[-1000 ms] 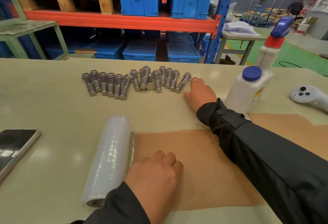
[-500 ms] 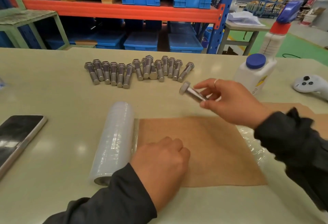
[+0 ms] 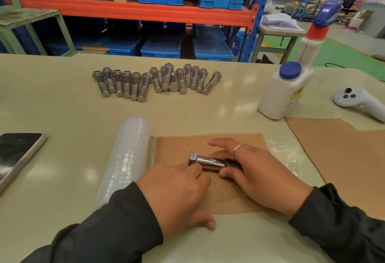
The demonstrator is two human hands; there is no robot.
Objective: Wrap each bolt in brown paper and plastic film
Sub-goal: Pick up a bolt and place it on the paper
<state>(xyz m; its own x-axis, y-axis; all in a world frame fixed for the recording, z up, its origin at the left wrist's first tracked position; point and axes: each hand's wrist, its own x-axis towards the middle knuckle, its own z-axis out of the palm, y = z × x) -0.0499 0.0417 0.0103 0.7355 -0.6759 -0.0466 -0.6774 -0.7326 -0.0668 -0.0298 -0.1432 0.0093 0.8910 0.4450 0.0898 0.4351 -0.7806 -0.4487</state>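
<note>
One steel hex bolt lies on its side on the brown paper sheet, head to the left. My right hand grips its threaded end between thumb and fingers. My left hand rests on the paper with its fingers curled; the fingertips meet the bolt's head and the thumb lies on the table. Clear plastic film shows past the paper's right edge. The film roll lies just left of the paper. Several loose bolts lie in a row farther back.
A phone lies at the left table edge. A white bottle with a blue cap, a spray bottle and a white controller are at the right. More brown paper lies at the right front.
My right hand took a bolt from the row, carried it toward me and set it down on the brown paper. My left hand moved up to the bolt's head.
</note>
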